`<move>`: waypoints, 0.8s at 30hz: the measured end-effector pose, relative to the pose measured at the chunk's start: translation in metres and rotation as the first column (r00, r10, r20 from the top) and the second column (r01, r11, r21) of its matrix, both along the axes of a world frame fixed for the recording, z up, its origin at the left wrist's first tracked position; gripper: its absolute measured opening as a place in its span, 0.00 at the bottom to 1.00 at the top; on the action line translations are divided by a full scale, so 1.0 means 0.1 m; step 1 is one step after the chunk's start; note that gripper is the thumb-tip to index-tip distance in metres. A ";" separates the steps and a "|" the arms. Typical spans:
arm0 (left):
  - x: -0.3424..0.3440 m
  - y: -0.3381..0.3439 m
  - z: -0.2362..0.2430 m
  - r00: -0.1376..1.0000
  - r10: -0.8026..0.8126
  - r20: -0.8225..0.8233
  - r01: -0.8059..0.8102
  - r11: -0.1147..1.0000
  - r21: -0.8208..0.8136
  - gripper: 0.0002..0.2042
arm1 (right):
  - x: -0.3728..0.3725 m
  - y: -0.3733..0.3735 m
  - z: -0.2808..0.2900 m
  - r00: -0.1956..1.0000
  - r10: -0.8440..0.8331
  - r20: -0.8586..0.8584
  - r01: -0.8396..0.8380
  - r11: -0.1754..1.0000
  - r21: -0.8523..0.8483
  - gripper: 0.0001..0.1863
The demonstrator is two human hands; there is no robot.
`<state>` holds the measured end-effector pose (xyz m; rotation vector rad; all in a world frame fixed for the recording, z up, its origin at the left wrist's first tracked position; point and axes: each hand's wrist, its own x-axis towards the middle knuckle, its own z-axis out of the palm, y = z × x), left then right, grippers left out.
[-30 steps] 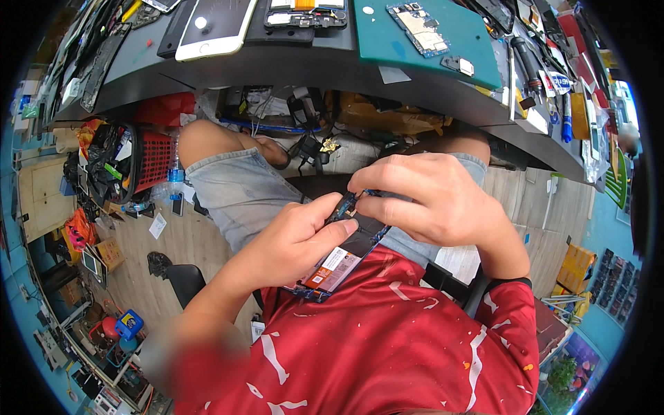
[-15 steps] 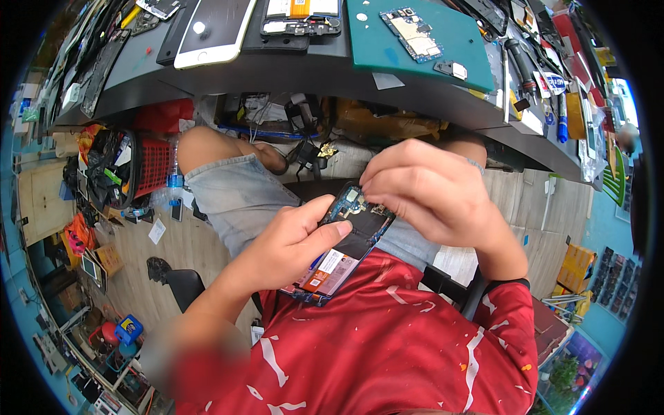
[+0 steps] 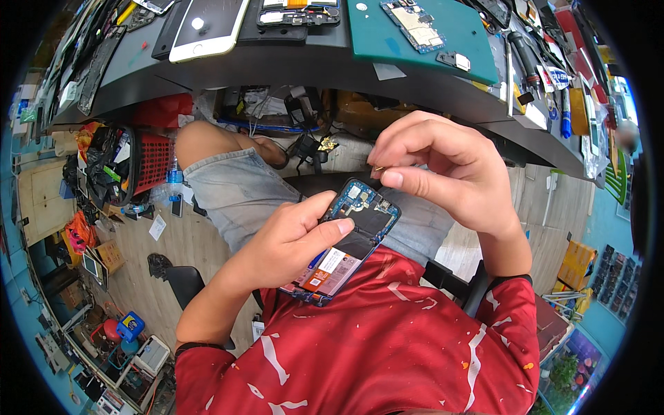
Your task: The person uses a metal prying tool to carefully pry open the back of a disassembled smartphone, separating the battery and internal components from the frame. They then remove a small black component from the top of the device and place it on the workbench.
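Note:
An opened smartphone [image 3: 365,220] lies tilted over my lap, its circuit board bare at the upper end and its labelled battery [image 3: 330,268] toward me. My left hand [image 3: 294,238] is closed round the phone's left edge, the thumb pressing on its inner face. Above the phone's top right corner, apart from it, my right hand [image 3: 443,166] pinches a tiny coppery piece [image 3: 379,169] between thumb and fingertips. That piece is too small to name.
Beyond my knees runs a grey workbench [image 3: 304,66]. On it lie a white phone [image 3: 207,31], another opened phone [image 3: 299,15] and a green mat [image 3: 373,41] bearing a loose circuit board [image 3: 413,28]. A red basket [image 3: 151,164] stands on the floor at left.
My right hand has lifted off the phone's upper end and moved up and right, the tiny piece now showing at its fingertips. My left hand still holds the phone in nearly the same place.

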<state>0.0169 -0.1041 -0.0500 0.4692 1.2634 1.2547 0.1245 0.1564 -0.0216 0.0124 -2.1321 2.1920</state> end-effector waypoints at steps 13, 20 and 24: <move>0.00 -0.01 0.03 1.000 -0.026 -0.007 0.026 1.000 -0.014 0.17 | 0.05 -0.05 0.01 0.995 0.020 0.100 -0.021 1.000 0.008 0.11; 0.01 -0.01 0.06 0.999 -0.035 -0.018 0.035 0.999 -0.014 0.17 | 0.07 -0.10 0.05 0.983 0.023 0.183 0.013 0.981 -0.194 0.10; 0.00 -0.02 0.04 0.999 -0.041 -0.025 0.040 0.999 -0.010 0.18 | 0.08 -0.08 0.08 0.980 0.048 0.195 -0.016 0.987 -0.158 0.11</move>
